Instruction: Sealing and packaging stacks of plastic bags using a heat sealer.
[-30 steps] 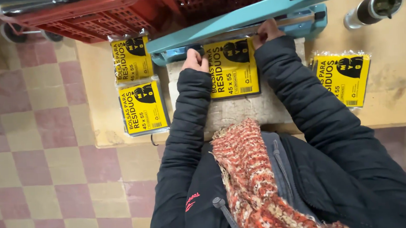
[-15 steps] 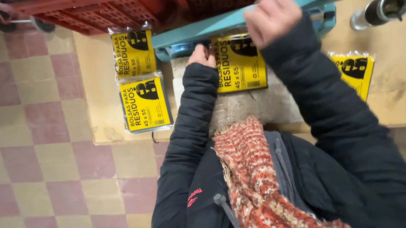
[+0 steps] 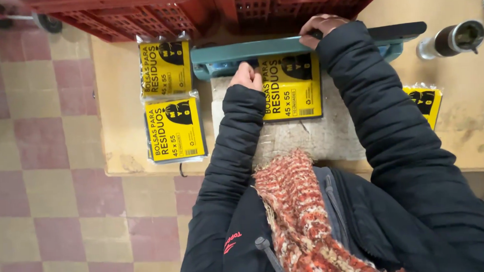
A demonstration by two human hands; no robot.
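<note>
Teal sealer bar [image 3: 260,47] now lies flat across the top edge of the yellow packet [image 3: 290,86], with the right hand [image 3: 320,28] clenched over it and pressing down; half a second ago that hand was raised well above the machine, so the press looks to be on. Left hand [image 3: 246,76] rests loosely curled against the packet's left edge on the pale pad [image 3: 318,138], holding it in place as before. Two finished-looking yellow packets [image 3: 165,68] sit unmoved at the worktop's [image 3: 123,130] left, one more at right [image 3: 426,102].
</note>
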